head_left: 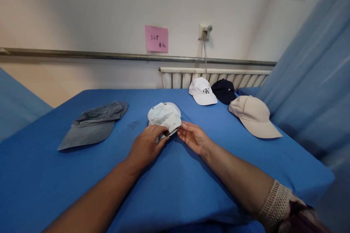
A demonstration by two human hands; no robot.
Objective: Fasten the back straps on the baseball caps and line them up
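A pale rounded fabric cap [165, 112] rests on a blue cloth-covered bench [153, 198], back opening facing near, where the left hand [149, 143] pinches its left edge and the right hand [195, 138] its right, equally close.

We see a pale cap [165, 110] in matt cloth, left of it a grey cap [93, 125] in rumpled cloth, beneath it a smooth cloth blue cover [158, 189], behind it a metal rail [115, 56]

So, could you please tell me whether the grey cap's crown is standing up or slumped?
Slumped: on the grey cap, the crown lies low and creased behind its brim, unlike the rounded beige cap.
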